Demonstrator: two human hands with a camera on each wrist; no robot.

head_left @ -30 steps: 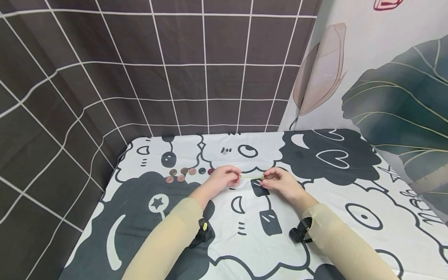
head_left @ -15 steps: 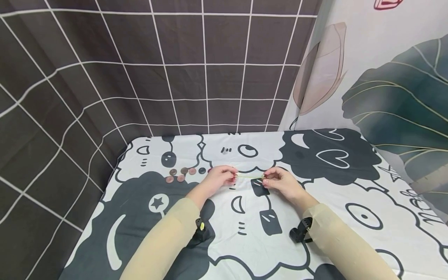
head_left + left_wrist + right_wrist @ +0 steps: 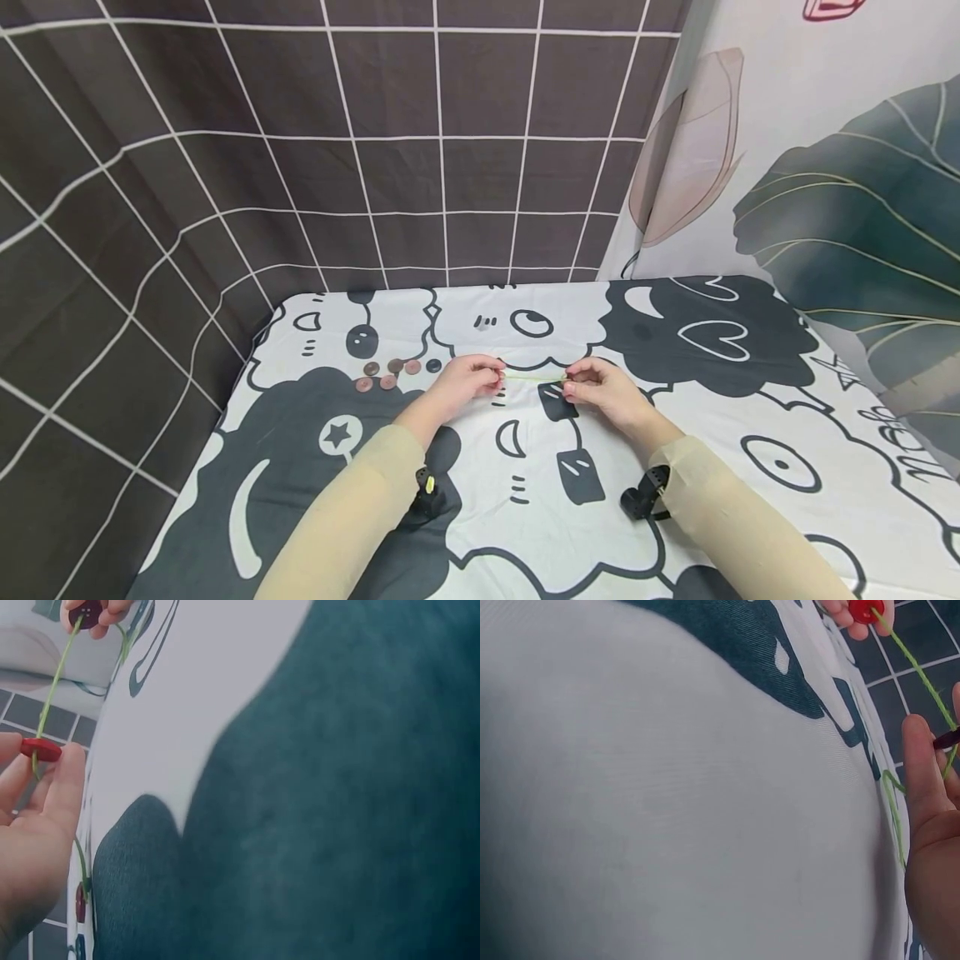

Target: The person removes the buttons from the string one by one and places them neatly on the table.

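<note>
In the head view my left hand (image 3: 459, 387) and right hand (image 3: 611, 396) face each other over the cloth, a thin green string (image 3: 534, 377) stretched between them. My left thumb and fingers pinch a red button (image 3: 42, 749) by its edges; the string runs through it and a short end pokes out. A dark maroon button (image 3: 946, 739), also threaded on the string, sits pinched in my right fingers. Beyond the right hand, the rest of the string (image 3: 891, 802) hangs down toward the cloth.
Several loose buttons (image 3: 387, 382), brown, pink and dark, lie left of my left hand. Close under that hand, the left wrist view has a dark red button (image 3: 81, 902) on the cloth. A patterned cloth (image 3: 540, 542) covers the table; a grid curtain (image 3: 480, 175) hangs behind it.
My left hand has drawn slightly left with the red button, lengthening the string between the hands. It now covers a red button on the cloth. The right hand has stayed nearly still.
</note>
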